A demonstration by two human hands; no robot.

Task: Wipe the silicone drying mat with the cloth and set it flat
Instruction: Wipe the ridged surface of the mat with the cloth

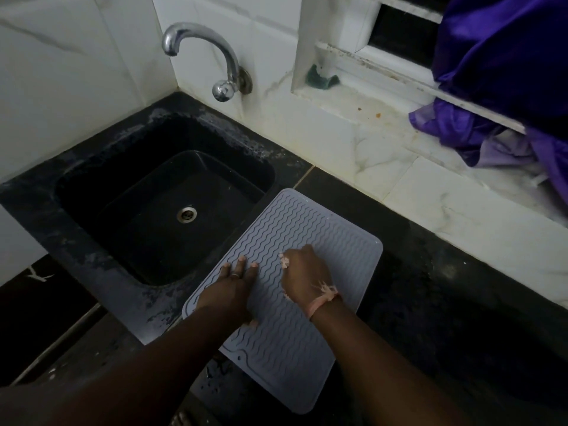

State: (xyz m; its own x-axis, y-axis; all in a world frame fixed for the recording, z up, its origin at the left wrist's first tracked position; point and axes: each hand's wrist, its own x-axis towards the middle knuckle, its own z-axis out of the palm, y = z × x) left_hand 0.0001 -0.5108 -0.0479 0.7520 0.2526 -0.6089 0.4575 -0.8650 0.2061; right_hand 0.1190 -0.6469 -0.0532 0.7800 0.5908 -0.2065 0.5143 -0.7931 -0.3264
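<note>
A grey silicone drying mat point(295, 229) with wavy ridges lies on the black counter, its left corner overhanging the sink. My left hand point(230, 290) presses flat on the mat's left part, fingers spread, holding nothing. My right hand point(304, 273) is closed over a small pale pink cloth point(284, 262) on the middle of the mat; only scraps of the cloth show past the fingers and at the wrist.
A black sink point(92, 192) with a metal drain lies left of the mat, a chrome tap point(199, 41) above it. Black counter point(445, 302) stretches to the right. Purple fabric point(491, 72) hangs at the window, a green sponge point(321, 78) on the sill.
</note>
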